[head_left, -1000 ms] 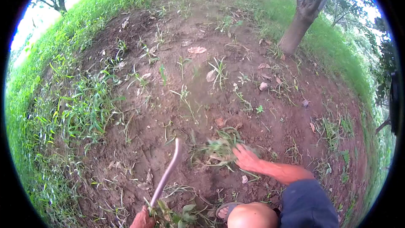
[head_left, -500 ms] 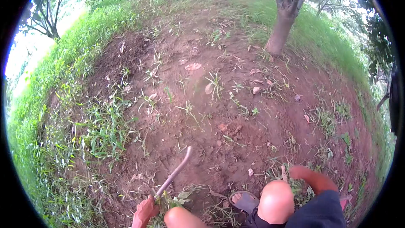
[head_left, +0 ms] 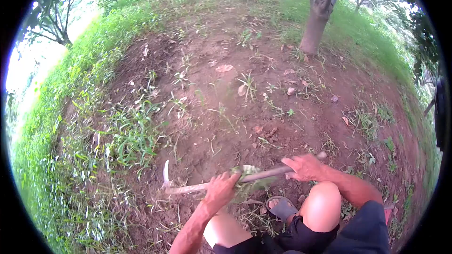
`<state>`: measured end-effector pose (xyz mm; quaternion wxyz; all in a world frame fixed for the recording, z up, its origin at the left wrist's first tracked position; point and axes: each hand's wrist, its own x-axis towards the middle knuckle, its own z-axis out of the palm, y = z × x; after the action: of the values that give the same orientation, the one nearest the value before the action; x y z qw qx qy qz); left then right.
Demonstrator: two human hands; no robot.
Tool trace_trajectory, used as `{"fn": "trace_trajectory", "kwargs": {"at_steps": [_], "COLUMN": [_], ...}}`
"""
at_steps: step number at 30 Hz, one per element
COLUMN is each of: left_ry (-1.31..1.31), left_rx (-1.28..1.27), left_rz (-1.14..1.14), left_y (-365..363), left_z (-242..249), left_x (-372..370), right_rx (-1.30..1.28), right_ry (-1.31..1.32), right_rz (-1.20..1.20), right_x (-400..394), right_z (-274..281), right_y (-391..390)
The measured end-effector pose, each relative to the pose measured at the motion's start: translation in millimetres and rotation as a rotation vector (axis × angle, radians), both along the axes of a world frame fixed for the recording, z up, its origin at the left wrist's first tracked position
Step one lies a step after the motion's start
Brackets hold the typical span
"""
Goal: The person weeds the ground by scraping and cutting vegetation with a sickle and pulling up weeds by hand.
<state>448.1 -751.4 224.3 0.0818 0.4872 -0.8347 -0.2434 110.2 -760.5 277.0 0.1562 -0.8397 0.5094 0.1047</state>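
Note:
A short-handled hoe (head_left: 188, 188) lies crosswise in front of my knees. Its pale, narrow blade (head_left: 165, 173) points up at the left end of the wooden handle. My left hand (head_left: 221, 189) is wrapped round the handle, nearer the blade. Toward the other end, my right hand (head_left: 305, 167) is closed over the handle, slightly blurred, and the butt of the wood shows past it. A blurred tuft of green weeds (head_left: 252, 175) overlaps the handle between both hands.
My sandalled foot (head_left: 281, 207) rests on bare reddish soil (head_left: 202, 146). Leafy weeds (head_left: 132, 136) grow thickly on the left. A tree trunk (head_left: 314, 33) stands ahead to the right. Dry leaves (head_left: 224, 68) and small grass tufts (head_left: 247, 85) dot the ground.
My left hand has come up and right, and the hoe has swung from slanting forward to crosswise. My right hand has moved left and up from beside my knee onto the handle.

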Motion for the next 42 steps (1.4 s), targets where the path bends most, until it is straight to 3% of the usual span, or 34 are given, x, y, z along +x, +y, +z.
{"fn": "trace_trajectory", "kwargs": {"at_steps": [5,7,8,11,13,15,17,20,23,29,32,35,37,39,42], "left_ry": [0.15,0.278,0.216,0.238,0.223,0.103,-0.009,0.034,-0.074,-0.1,-0.045,-0.064,0.09,-0.012,-0.042], "left_rx": [-0.308,-0.334,-0.094,0.143,-0.105,0.016,0.394,0.469,0.358,0.369,0.362,0.336,0.563,0.632,0.607], "left_rz": [0.047,0.25,0.416,0.677,0.696,0.746,0.832,0.869,0.89,0.861,0.956,1.023,1.132,1.188,1.209], "left_y": [16.4,24.4,31.3,55.5,89.2,117.3,143.3,190.7,217.1,224.9,211.7,197.9,196.1,195.0,198.0], "left_z": [-13.6,-24.3,-28.7,-80.1,-150.7,-180.7,-199.5,-247.6,-245.7,-235.4,-212.2,-209.9,-232.7,-254.5,-246.5], "left_x": [13.3,35.2,48.1,102.7,138.5,159.0,163.4,155.8,132.2,113.8,110.2,111.8,117.5,115.5,102.2], "right_rx": [0.197,0.296,0.343,0.471,0.445,0.431,0.353,0.365,0.328,0.335,0.234,0.168,0.242,0.271,0.223], "right_ry": [-0.125,-0.152,-0.245,-0.354,-0.319,-0.302,-0.272,-0.262,-0.195,-0.13,-0.369,-0.38,-0.503,-0.458,-0.372], "right_rz": [-0.268,-0.336,-0.418,-0.68,-0.833,-0.863,-0.917,-0.95,-0.926,-0.898,-0.859,-0.917,-0.945,-0.847,-0.815], "right_x": [-17.3,-24.3,-26.3,-6.2,-5.9,-5.3,-28.1,-40.0,-33.6,-25.0,-19.0,-6.2,-3.9,-13.7,-29.7], "right_z": [-29.0,-33.9,-37.1,-11.3,-17.4,-20.6,-41.7,-45.1,-34.6,16.0,23.6,3.1,-6.9,-25.1,-71.8], "right_y": [25.6,26.2,26.7,29.0,27.8,26.7,22.3,21.7,17.1,18.1,2.7,-22.1,-26.4,-37.1,-42.4]}}
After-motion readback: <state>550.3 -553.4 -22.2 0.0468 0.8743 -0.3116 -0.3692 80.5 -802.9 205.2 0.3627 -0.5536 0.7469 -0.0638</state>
